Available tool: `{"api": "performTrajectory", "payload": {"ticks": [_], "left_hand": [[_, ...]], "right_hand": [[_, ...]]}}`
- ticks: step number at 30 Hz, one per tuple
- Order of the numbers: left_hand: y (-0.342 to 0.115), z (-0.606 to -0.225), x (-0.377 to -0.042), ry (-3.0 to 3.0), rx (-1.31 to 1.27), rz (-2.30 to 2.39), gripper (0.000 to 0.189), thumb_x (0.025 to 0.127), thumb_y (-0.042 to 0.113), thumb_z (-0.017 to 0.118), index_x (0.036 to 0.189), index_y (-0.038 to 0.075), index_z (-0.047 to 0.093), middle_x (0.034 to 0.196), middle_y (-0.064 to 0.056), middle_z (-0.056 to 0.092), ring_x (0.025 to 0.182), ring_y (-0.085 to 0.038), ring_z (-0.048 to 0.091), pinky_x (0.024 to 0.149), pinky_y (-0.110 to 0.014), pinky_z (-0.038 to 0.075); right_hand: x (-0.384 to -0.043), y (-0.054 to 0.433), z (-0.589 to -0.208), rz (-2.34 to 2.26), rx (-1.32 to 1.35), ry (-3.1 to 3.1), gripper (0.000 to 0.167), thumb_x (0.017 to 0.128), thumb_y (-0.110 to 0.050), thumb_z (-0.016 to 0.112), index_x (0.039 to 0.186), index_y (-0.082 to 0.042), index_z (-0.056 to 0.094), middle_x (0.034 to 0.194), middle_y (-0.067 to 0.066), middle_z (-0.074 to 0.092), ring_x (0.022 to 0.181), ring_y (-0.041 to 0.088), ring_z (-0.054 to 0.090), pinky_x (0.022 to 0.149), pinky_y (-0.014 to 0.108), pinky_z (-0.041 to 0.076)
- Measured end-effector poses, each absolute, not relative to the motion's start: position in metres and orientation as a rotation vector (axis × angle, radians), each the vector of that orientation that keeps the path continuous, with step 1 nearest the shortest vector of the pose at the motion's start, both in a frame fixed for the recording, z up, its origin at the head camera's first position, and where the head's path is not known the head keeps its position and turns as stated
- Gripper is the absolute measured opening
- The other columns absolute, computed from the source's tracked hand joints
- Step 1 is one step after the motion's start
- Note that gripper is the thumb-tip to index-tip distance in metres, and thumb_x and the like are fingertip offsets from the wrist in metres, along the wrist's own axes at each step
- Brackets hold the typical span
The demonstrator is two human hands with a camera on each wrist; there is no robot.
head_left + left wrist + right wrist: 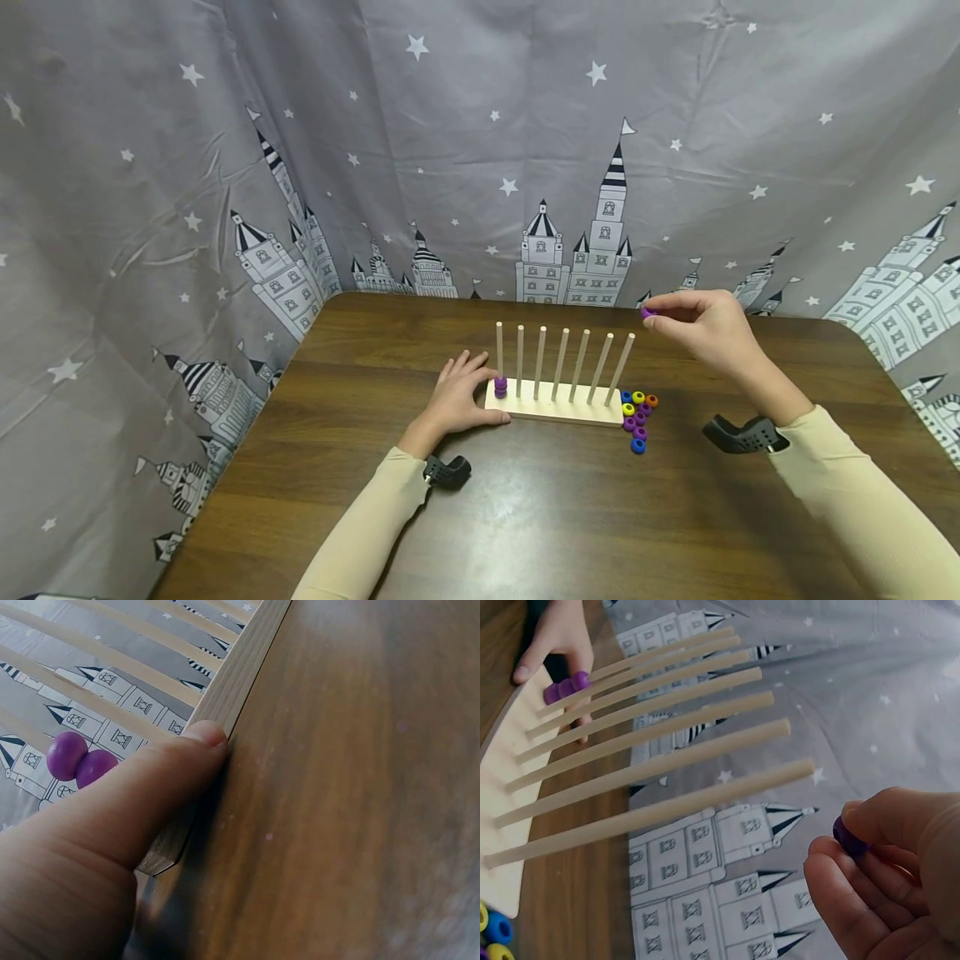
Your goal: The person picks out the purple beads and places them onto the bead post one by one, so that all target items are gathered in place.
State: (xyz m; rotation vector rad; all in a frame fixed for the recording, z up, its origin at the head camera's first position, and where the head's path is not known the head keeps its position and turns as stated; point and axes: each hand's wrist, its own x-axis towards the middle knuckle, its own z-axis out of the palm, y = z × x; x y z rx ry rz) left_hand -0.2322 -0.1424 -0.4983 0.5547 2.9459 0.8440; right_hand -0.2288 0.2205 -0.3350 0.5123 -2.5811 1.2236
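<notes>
A wooden peg rack [555, 406] stands on the table, with a row of upright pegs. Purple beads [500, 387] are stacked low on its leftmost peg. My left hand [454, 397] holds the rack's left end, thumb along the front edge and other fingers spread behind; in the left wrist view the thumb [180, 761] presses the base's edge. Raised behind and to the right of the rack, my right hand [708, 329] pinches a purple bead [850, 838] between thumb and fingertips. That bead is apart from the pegs and partly hidden by the fingers.
Loose beads [640, 422] in blue, yellow, orange and purple lie beside the rack's right end. The brown wooden table [480, 508] ends at a grey curtain [450, 167] printed with castles and stars. Black wrist mounts [742, 435] hang under both forearms.
</notes>
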Motion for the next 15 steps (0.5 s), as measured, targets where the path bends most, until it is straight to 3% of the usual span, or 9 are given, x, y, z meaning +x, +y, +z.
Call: {"api": "performTrajectory", "payload": {"ticks": [3, 15], "left_hand": [[-0.143, -0.499, -0.233, 2.95, 0.557, 0.831, 0.075, 0.071, 0.054, 0.086, 0.134, 0.018, 0.065, 0.164, -0.014, 0.038, 0.157, -0.042, 0.021, 0.13, -0.059, 0.01], [-0.142, -0.499, -0.231, 2.952, 0.561, 0.848, 0.076, 0.071, 0.053, 0.086, 0.135, 0.017, 0.065, 0.164, -0.014, 0.038, 0.157, -0.042, 0.021, 0.129, -0.06, 0.009]], "right_hand": [[-0.231, 0.212, -0.328, 1.232, 0.54, -2.587, 0.02, 0.088, -0.012, 0.079, 0.105, -0.002, 0.079, 0.103, 0.021, 0.078, 0.076, -0.015, 0.064, 0.066, 0.008, 0.054], [-0.243, 0.178, -0.315, 1.337, 0.684, -2.621, 0.022, 0.09, -0.007, 0.075, 0.11, 0.003, 0.076, 0.108, 0.024, 0.076, 0.079, -0.013, 0.066, 0.071, 0.01, 0.057]]}}
